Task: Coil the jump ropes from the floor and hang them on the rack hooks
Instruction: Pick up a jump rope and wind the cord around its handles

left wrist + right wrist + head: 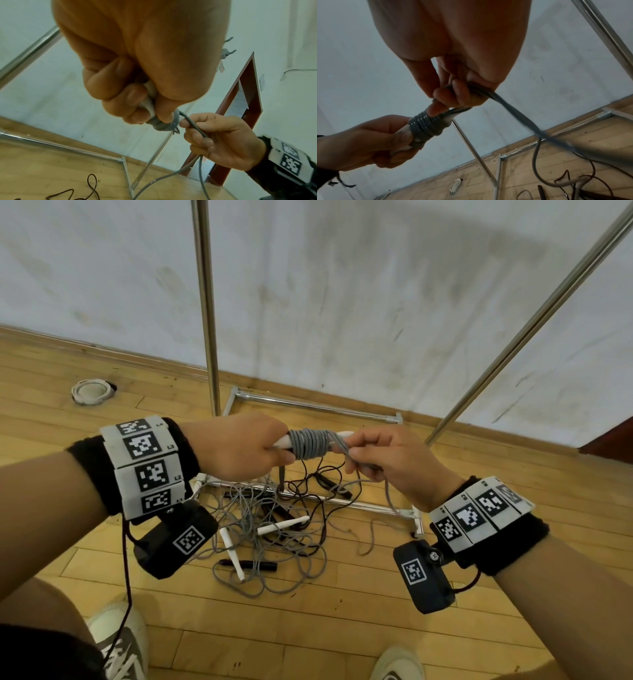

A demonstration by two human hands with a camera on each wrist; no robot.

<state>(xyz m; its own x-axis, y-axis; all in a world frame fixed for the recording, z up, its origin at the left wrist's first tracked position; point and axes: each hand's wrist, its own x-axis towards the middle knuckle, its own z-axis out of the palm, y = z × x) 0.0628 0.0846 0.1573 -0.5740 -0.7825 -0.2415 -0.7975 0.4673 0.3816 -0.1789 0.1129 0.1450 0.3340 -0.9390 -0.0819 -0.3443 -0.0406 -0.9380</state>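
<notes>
The coiling step is in hand — the left hand (239, 450) clenches the white handles (282, 442) while the right hand (383, 455) pinches the grey rope (310, 444) wound round them, so the next turn needs its slack drawn clear of the tangled ropes (270, 529) on the floor (342, 628), possibly snagged on the rack (205, 302) base.

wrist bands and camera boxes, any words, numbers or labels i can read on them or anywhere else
No readable words or numbers in any view.
Left wrist band: black-and-white square code markers only; tiny characters beside them, too small to read.
Right wrist band: the same, too small to read.
Both wrist camera boxes: one code marker each, no text.
Grey rope and white handle: no print visible.
</notes>
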